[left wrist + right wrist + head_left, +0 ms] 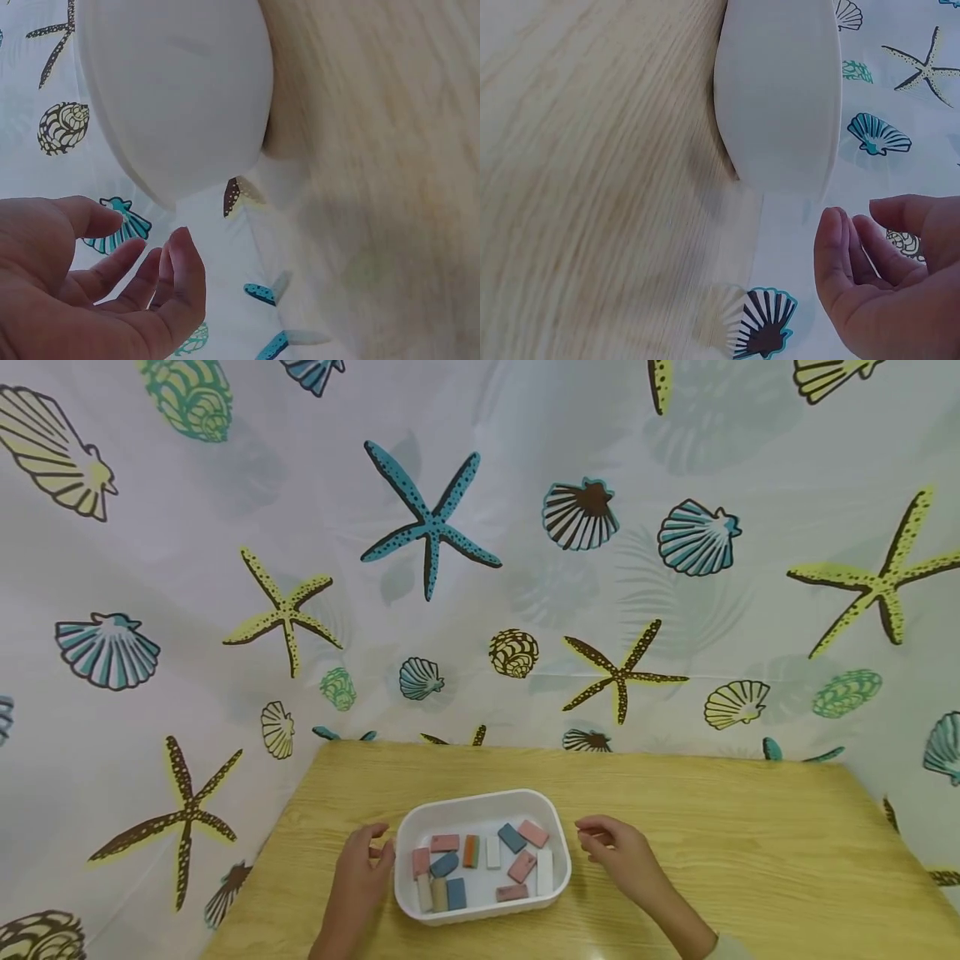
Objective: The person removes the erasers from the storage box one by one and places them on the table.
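A white tub (pixel 480 912) with rounded corners sits on the table between the two hands. Inside it lie several small blocks that look like erasers, among them a pink one (pixel 533 833), a blue one (pixel 512 837), a white one (pixel 544 872) and an orange and green one (pixel 471 851). My left hand (pixel 362 877) is beside the tub's left end, fingers loosely bent and holding nothing. On the opposite side, my right hand (pixel 618 852) hovers a little off the tub's right end, its fingers also loosely curved around nothing. Both wrist views show the tub's outer wall (pixel 180 90) beyond the fingertips.
The wooden table (pixel 720 827) extends to both sides and behind the tub. A white cloth (pixel 495 610) printed with starfish and shells hangs along its back and sides.
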### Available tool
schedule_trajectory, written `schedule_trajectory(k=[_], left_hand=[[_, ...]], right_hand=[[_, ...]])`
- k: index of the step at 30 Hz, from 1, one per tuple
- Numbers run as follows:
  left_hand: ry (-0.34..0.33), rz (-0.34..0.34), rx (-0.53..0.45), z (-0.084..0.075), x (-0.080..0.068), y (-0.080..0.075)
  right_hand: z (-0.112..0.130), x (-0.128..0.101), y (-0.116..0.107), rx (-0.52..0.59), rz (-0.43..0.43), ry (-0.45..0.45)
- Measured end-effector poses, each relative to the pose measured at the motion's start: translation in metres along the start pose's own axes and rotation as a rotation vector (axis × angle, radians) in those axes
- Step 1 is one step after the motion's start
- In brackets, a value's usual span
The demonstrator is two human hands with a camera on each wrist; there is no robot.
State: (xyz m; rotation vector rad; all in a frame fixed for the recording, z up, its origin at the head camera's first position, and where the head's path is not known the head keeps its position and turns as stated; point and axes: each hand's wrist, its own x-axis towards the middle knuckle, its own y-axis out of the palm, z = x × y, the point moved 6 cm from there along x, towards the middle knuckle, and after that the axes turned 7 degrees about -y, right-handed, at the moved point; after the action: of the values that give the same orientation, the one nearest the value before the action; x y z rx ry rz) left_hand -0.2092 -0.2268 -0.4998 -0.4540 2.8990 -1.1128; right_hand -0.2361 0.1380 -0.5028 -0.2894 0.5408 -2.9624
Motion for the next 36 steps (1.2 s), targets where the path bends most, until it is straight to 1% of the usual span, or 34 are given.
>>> schedule_trajectory(k=[5, 9, 12, 15, 20, 23, 27, 33, 36], left_hand=[[-0.053, 0.037, -0.028, 0.008, -0.003, 0.009], [-0.109, 0.055, -0.026, 0.013, -0.005, 0.020], [-0.130, 0.047, -0.021, 0.015, -0.007, 0.026], [-0.142, 0.023, -0.013, 0.015, -0.007, 0.028], [-0.119, -0.014, -0.006, 0.014, -0.007, 0.030], [-0.104, -0.025, -0.013, 0.012, -0.005, 0.032], [-0.092, -0.010, -0.018, 0.009, -0.003, 0.039], [-0.120, 0.026, -0.002, 0.006, 0.001, 0.048], [-0.111, 0.025, 0.003, 0.004, 0.002, 0.052]], right_hand=[[0.003, 0.013, 0.012, -0.060, -0.014, -0.008], [-0.003, 0.015, 0.021, -0.110, -0.005, 0.049], [-0.007, 0.015, 0.024, -0.103, -0.001, 0.088], [-0.008, 0.016, 0.026, -0.080, -0.009, 0.091], [-0.007, 0.018, 0.026, -0.069, -0.013, 0.075], [-0.007, 0.018, 0.024, -0.058, -0.022, 0.088], [-0.010, 0.016, 0.019, -0.044, -0.043, 0.125], [-0.014, 0.010, 0.014, -0.023, -0.054, 0.156], [-0.017, 0.007, 0.010, -0.023, -0.065, 0.166]])
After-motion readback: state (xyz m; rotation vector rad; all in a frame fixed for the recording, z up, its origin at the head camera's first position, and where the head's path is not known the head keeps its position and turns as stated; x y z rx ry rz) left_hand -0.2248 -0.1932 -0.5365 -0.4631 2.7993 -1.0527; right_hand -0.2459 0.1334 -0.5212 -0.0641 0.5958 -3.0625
